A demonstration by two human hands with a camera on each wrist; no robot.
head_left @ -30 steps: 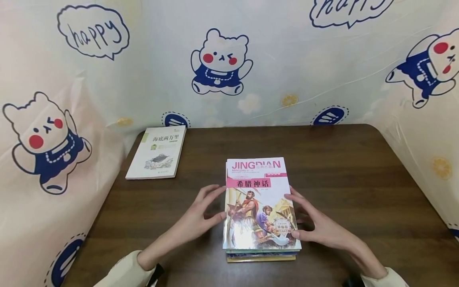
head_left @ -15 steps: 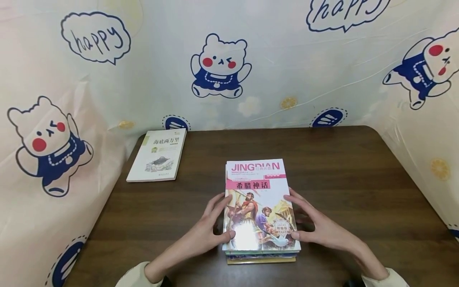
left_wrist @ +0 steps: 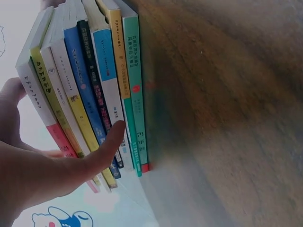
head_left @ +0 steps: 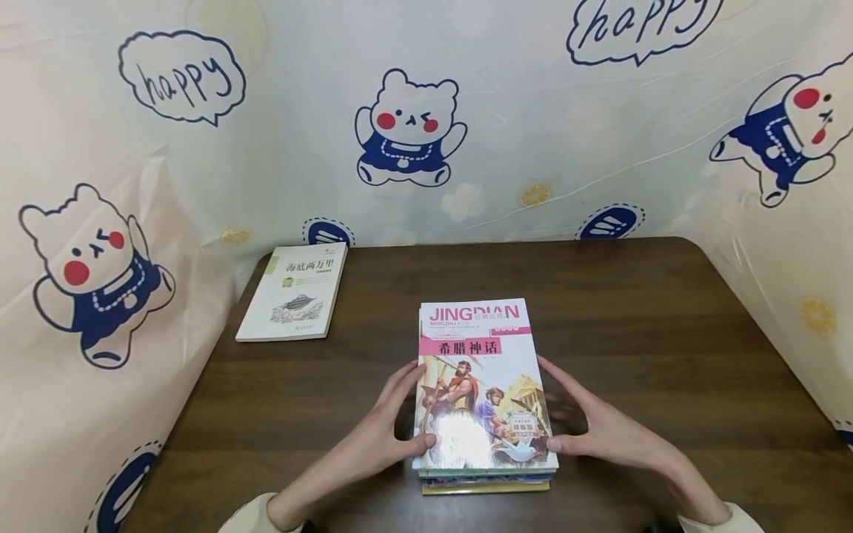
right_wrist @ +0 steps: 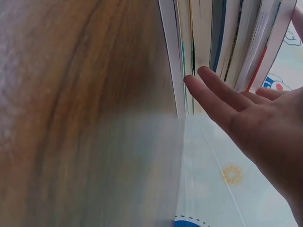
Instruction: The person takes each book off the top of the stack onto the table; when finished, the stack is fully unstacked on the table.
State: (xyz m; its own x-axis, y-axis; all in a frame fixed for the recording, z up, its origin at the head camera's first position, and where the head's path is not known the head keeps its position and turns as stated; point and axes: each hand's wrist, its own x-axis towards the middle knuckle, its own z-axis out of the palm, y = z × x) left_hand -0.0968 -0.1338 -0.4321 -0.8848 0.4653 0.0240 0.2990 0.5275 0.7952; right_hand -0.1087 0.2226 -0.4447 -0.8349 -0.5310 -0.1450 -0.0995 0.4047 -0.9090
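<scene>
A stack of several books (head_left: 476, 392) sits on the table before me, topped by a white book with a pink title band and painted figures. My left hand (head_left: 380, 426) rests against its left side, thumb and fingertips at the cover's edge. In the left wrist view, one finger (left_wrist: 102, 153) touches the colourful book spines (left_wrist: 80, 90). On the opposite side is my right hand (head_left: 609, 429), its fingers fairly straight along the stack. Those fingers (right_wrist: 213, 97) lie at the page edges (right_wrist: 203, 38) in the right wrist view; firm contact is hard to judge.
A single white book (head_left: 293, 292) with a ship drawing lies at the back left of the dark wooden table (head_left: 640, 311). A pale curtain (head_left: 520, 118) printed with cartoon bears hangs behind and at both sides.
My left hand has shifted right, up against the stack. The right hand's fingers have moved from the cover's edge to the stack's side. The stack stays in place; the head view has tilted slightly.
</scene>
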